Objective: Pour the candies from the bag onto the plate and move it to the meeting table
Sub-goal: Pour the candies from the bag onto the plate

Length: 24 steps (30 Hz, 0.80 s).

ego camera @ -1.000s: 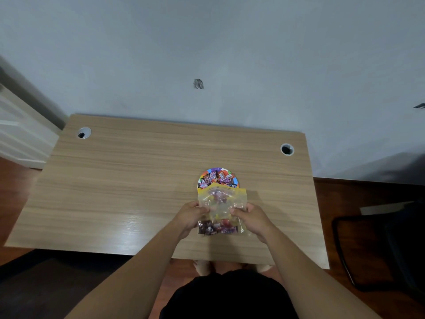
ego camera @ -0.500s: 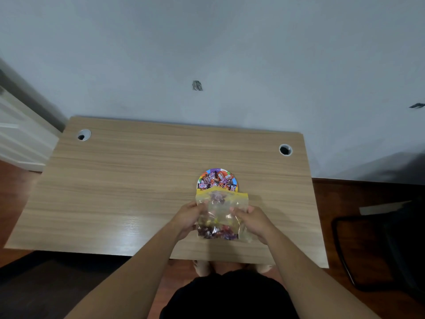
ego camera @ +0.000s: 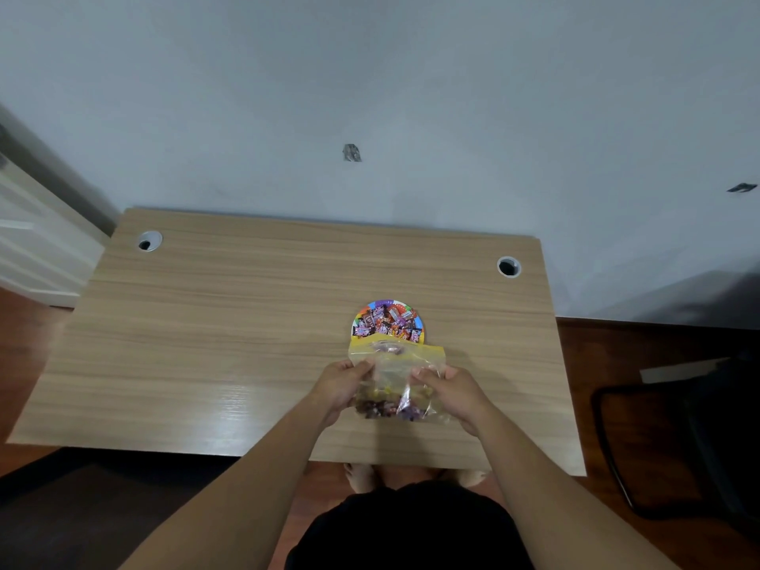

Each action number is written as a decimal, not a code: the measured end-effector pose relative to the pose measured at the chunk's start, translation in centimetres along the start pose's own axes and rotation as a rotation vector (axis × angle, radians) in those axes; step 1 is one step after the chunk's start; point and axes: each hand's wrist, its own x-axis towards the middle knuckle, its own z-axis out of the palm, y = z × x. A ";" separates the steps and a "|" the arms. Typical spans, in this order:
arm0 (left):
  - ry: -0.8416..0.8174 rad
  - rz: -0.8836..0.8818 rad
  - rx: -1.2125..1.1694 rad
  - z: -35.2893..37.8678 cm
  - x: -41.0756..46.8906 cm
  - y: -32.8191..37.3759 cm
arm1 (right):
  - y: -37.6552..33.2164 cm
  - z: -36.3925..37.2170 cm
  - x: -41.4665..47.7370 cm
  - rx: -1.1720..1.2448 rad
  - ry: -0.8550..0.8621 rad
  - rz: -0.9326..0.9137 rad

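A clear plastic bag [ego camera: 392, 374] with a yellow top band is held over the wooden table [ego camera: 230, 331], its mouth facing away from me towards a colourful paper plate [ego camera: 418, 320]. The plate holds several wrapped candies [ego camera: 386, 320]. More candies [ego camera: 388, 407] lie in the bag's near end. My left hand [ego camera: 339, 384] grips the bag's left side and my right hand [ego camera: 454, 390] grips its right side. The bag's mouth covers the plate's near rim.
Two round cable holes sit at the table's back corners, one at left [ego camera: 149, 241] and one at right [ego camera: 508, 267]. A white wall rises behind the table. A dark chair [ego camera: 691, 438] stands on the wooden floor at right.
Both hands have shifted the bag slightly; its body is more crumpled and the candies have settled lower towards me. The plate has not moved.
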 end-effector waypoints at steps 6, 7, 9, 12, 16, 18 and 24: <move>-0.053 0.101 -0.064 -0.6 -1.1 1.4 | -0.6 -0.5 -0.8 0.007 -0.031 0.002; -0.024 0.138 -0.081 -0.7 -1.1 1.6 | -0.9 -0.6 -0.9 0.005 -0.033 -0.005; 0.007 0.222 -0.095 -1.0 -0.8 2.3 | -1.8 -0.8 -1.0 0.047 -0.039 -0.040; 0.030 0.366 -0.084 -1.6 -0.3 4.0 | -3.9 -1.4 -1.0 0.130 -0.034 -0.127; 0.024 0.533 -0.023 -2.5 -0.3 6.7 | -6.7 -2.0 -1.2 0.124 -0.025 -0.215; 0.023 0.578 0.012 -2.5 -0.4 7.8 | -7.7 -2.2 -1.2 0.095 -0.018 -0.239; -0.016 0.636 0.041 -2.4 -1.9 10.5 | -11.1 -2.8 -2.2 0.096 -0.035 -0.276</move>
